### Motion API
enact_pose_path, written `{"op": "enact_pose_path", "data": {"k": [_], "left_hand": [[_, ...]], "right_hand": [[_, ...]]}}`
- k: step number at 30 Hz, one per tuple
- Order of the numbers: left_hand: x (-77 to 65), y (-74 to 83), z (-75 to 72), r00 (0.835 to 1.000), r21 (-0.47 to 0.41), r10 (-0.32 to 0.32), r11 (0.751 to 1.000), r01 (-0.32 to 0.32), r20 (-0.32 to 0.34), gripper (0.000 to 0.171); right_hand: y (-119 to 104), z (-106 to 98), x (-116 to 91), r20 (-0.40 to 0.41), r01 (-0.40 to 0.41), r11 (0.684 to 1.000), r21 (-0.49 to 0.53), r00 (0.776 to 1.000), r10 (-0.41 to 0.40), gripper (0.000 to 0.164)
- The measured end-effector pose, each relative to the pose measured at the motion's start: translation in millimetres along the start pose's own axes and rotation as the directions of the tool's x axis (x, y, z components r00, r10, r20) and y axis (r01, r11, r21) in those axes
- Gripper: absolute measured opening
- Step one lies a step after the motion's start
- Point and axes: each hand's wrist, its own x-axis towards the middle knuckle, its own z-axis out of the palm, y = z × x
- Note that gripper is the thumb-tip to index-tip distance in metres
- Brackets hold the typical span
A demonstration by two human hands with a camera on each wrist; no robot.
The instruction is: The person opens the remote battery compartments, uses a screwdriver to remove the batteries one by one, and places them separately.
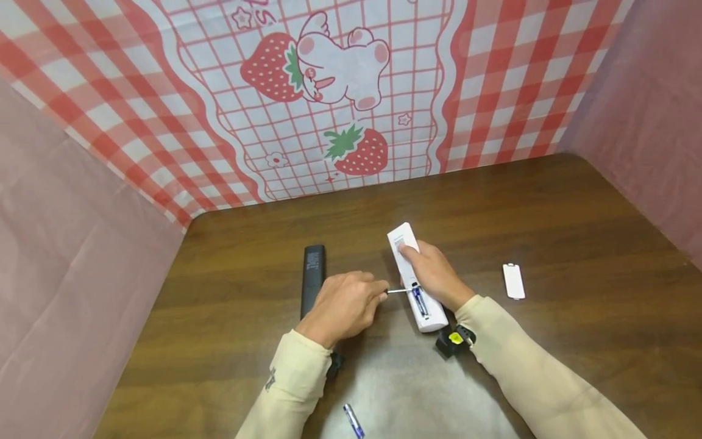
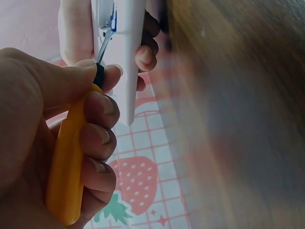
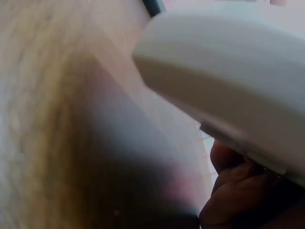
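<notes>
My right hand [image 1: 437, 274] grips a white remote control [image 1: 404, 259], thumb across its back, which faces up with the battery compartment exposed. A blue battery [image 1: 420, 301] lies in that compartment. In my left hand [image 1: 351, 305] is a screwdriver with an orange handle [image 2: 69, 162], the fingers wrapped round it and the thumb near its black collar. The metal shaft [image 1: 399, 291] reaches the battery's upper end, by the spring seen in the left wrist view. In the right wrist view the remote's near end [image 3: 214, 62] looms large, with fingers [image 3: 238, 186] under it.
A dark remote [image 1: 314, 274] lies partly behind my left hand. Right of the white remote rests its small white battery cover [image 1: 514, 281]. One loose battery [image 1: 353, 421] is near the front edge of the wooden table [image 1: 247, 366]. A checked strawberry cloth [image 1: 340, 140] hangs behind.
</notes>
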Motion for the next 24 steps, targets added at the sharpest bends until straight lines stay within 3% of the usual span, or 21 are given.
{"op": "enact_pose_path", "data": {"k": [12, 24], "left_hand": [[2.2, -0.1, -4.5, 0.996, -0.058, -0.04, 0.997, 0.045, 0.073, 0.014], [-0.5, -2.4, -1.9, 0.996, -0.075, -0.055, 0.995, 0.06, 0.064, 0.011]], "right_hand": [[2.8, 0.2, 1.2, 0.003, 0.036, 0.997, -0.067, 0.999, -0.036, 0.039], [4.8, -0.6, 1.7, -0.018, 0.045, 0.996, -0.082, 0.999, -0.047, 0.038]]}}
